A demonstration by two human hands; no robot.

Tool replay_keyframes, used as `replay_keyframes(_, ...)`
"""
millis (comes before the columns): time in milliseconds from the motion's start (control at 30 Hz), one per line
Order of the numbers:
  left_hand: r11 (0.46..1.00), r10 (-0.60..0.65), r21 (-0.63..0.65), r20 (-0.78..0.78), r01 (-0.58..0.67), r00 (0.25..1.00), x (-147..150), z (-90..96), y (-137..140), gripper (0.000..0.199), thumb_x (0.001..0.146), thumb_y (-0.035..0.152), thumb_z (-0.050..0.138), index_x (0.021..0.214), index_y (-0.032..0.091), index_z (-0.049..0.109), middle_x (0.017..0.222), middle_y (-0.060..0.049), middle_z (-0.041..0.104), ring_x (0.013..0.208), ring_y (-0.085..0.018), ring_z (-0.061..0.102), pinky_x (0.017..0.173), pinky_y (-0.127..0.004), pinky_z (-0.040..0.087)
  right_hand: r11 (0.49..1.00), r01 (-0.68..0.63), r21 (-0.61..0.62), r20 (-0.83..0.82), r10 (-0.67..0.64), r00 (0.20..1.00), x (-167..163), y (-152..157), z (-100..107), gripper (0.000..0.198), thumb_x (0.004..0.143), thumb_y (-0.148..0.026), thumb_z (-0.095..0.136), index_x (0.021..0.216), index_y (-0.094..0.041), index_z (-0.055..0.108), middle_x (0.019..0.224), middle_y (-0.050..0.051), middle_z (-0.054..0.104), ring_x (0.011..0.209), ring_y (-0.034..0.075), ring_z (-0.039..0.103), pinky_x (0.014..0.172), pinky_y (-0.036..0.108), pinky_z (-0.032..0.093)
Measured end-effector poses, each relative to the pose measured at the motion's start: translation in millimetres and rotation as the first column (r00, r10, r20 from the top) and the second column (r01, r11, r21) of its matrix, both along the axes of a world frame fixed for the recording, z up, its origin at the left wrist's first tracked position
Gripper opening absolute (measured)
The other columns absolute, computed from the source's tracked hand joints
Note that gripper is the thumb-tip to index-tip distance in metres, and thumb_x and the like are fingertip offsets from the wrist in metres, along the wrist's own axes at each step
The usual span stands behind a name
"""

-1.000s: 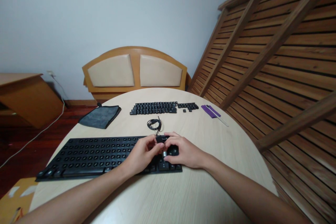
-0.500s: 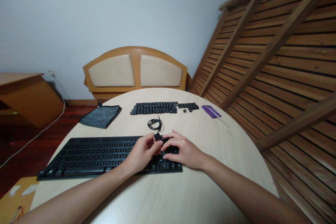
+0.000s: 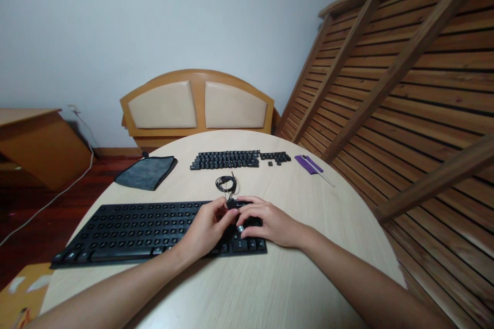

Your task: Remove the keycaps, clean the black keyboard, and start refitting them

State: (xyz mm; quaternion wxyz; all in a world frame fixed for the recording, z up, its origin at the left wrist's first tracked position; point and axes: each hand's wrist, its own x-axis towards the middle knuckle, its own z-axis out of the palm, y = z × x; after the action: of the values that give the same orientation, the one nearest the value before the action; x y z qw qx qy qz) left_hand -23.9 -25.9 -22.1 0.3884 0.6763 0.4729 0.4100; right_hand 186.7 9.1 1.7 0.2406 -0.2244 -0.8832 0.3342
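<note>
A black keyboard [image 3: 127,236] lies across the near part of the table, most of its key positions bare and a few keycaps left on the bottom row and at the right end. My left hand [image 3: 206,226] is closed over the keyboard's right part, gripping a small black tool [image 3: 232,204] with thin metal wires that looks like a keycap puller. Beside it, my right hand [image 3: 268,223] has its thumb and fingertip closed on a small keycap [image 3: 241,229], just above the keyboard. Fingers hide part of the tool and the keys beneath.
Behind the keyboard lies a coiled black cable [image 3: 226,183]. Removed keycaps stand in rows, a large block [image 3: 226,160] and a smaller group [image 3: 275,156]. A grey cloth [image 3: 146,172] is on the left; a purple cloth strip [image 3: 306,164] with a thin metal-shafted tool is on the right.
The tool in my left hand no longer has its lower wires visible against the keys. A keycap now shows between my right thumb and finger. The view has shifted slightly.
</note>
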Motion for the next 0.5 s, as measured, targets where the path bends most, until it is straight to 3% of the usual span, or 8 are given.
replay_keyframes(100,1.000,0.010,-0.006,-0.029,-0.010,1.000,0,0.3,0,0.027,0.093,0.039,0.057,0.079,0.017,0.057,0.071,-0.002,0.064,0.067,-0.017,0.057,0.062,-0.027,0.044,0.997,0.066,-0.031,-0.032,-0.067,0.997,13,11,5,0.019,0.085,-0.035,0.074,0.100,-0.023,0.073,0.108,0.005,0.073,0.114,0.021,0.061,0.102,0.039,0.045)
replay_keyframes(200,1.000,0.008,-0.008,-0.052,-0.008,0.999,0,-0.1,0,0.027,0.094,0.039,0.056,0.079,0.017,0.057,0.073,-0.002,0.065,0.068,-0.017,0.058,0.064,-0.029,0.045,0.957,0.289,-0.009,-0.019,-0.289,0.957,35,34,5,0.020,0.088,-0.034,0.069,0.103,-0.020,0.073,0.107,0.007,0.072,0.101,0.021,0.065,0.094,0.038,0.048)
replay_keyframes(267,1.000,-0.001,-0.005,-0.070,0.000,0.998,0,-0.2,0,0.027,0.095,0.039,0.055,0.078,0.017,0.058,0.073,-0.002,0.064,0.069,-0.017,0.058,0.065,-0.029,0.044,0.898,0.437,0.050,-0.032,-0.436,0.899,53,54,2,0.022,0.088,-0.032,0.066,0.104,-0.019,0.072,0.105,0.007,0.073,0.098,0.021,0.066,0.089,0.036,0.051)
replay_keyframes(333,1.000,-0.005,-0.005,-0.081,0.005,0.997,0,-0.2,0,0.028,0.095,0.038,0.054,0.078,0.017,0.057,0.073,-0.002,0.063,0.069,-0.017,0.058,0.066,-0.030,0.044,0.804,0.570,0.169,0.019,-0.581,0.814,71,76,-3,0.022,0.088,-0.031,0.064,0.105,-0.020,0.073,0.103,0.006,0.074,0.093,0.020,0.068,0.085,0.033,0.052)
replay_keyframes(500,1.000,-0.007,-0.012,-0.082,0.006,0.997,0,-0.7,1,0.028,0.095,0.039,0.054,0.078,0.017,0.057,0.073,-0.003,0.064,0.069,-0.017,0.058,0.065,-0.030,0.044,0.661,0.696,0.280,0.078,-0.738,0.670,105,123,-15,0.021,0.082,-0.024,0.068,0.101,-0.019,0.075,0.089,0.007,0.076,0.082,0.022,0.069,0.076,0.032,0.050)
